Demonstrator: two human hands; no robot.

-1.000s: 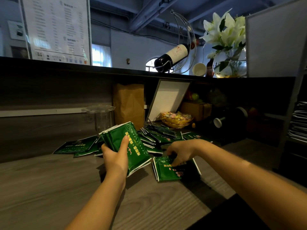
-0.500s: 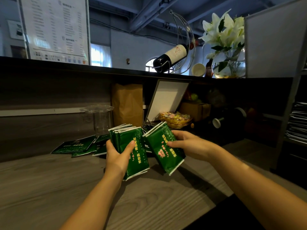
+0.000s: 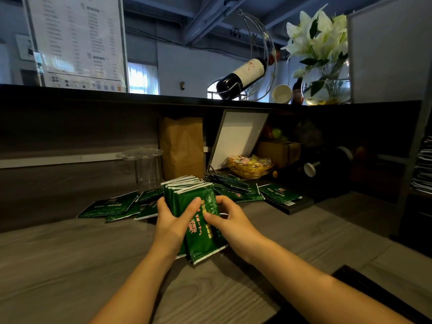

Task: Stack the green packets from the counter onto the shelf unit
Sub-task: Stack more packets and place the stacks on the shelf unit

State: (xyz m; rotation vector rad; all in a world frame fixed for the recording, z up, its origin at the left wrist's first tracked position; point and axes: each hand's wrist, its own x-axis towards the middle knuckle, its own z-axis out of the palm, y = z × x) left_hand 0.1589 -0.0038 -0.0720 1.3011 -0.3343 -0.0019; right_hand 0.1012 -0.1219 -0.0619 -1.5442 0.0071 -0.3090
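At counter (image 3: pixel 93 265), packets (image 3: pixel 201 235) in left hand (image 3: pixel 173 220)

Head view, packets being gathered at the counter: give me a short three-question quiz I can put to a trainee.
1. True or false: the left hand alone holds the bundle of green packets, and the right hand lies flat on the counter.
2. What stands behind the bundle, at the back wall? A) brown paper bag B) kettle C) laptop
3. Fill in: loose green packets lie on the counter on ____ sides of the hands.

Key: 1 false, both hands grip the bundle. 2 A. 3 both.
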